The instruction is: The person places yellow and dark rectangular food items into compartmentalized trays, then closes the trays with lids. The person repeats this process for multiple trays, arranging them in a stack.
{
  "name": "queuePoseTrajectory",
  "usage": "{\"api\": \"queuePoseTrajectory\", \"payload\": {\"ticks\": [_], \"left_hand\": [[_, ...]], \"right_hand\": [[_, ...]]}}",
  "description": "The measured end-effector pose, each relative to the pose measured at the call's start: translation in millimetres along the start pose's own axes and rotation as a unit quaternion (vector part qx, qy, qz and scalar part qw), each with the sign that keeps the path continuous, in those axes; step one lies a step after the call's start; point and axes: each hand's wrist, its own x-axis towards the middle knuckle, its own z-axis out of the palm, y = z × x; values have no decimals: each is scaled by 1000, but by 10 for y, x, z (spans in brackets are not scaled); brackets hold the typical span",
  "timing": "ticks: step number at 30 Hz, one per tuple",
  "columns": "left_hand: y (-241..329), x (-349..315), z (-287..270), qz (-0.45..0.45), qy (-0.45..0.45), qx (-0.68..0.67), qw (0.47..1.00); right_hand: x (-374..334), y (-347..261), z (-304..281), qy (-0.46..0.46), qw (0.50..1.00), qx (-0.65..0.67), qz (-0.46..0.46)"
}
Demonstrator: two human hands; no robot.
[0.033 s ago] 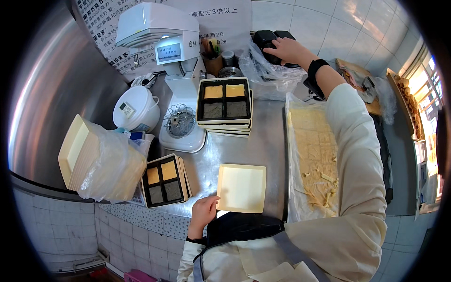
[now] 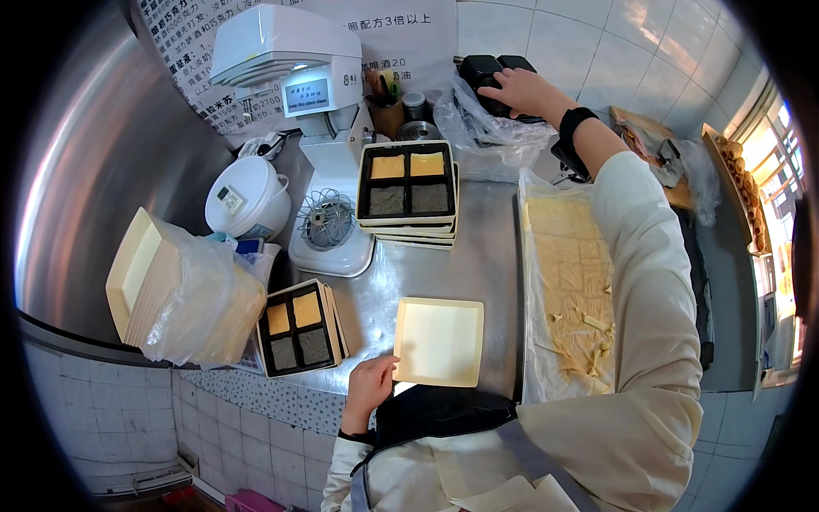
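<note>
Your left hand [image 2: 369, 384], loosely curled, is at the near left corner of the square cream box [image 2: 439, 341], which sits on the metal table [image 2: 478, 256] in front of you; you can't tell whether it grips the rim. Your right hand [image 2: 527, 91] reaches far back over the black divided trays [image 2: 479, 66] in a clear plastic bag [image 2: 478, 128]; its grip can't be told either. A stack of filled boxes [image 2: 409, 229] stands beside the mixer [image 2: 316, 158].
</note>
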Motion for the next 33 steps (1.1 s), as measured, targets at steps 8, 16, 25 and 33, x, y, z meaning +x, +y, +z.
{"api": "queuePoseTrajectory", "payload": {"ticks": [8,16,25,33], "left_hand": [[0,10,20,-17,-3,-30,999],[-11,-16,29,-50,14,-70,996],[43,9,-66,-51,33,-69,996],[35,21,-92,-38,56,-70,995]], "right_hand": [[-13,5,56,27,1000,-3,-9],[-8,20,63,14,1000,19,-15],[23,-90,-149,-42,999,7,-15],[43,-9,-12,8,1000,7,-23]]}}
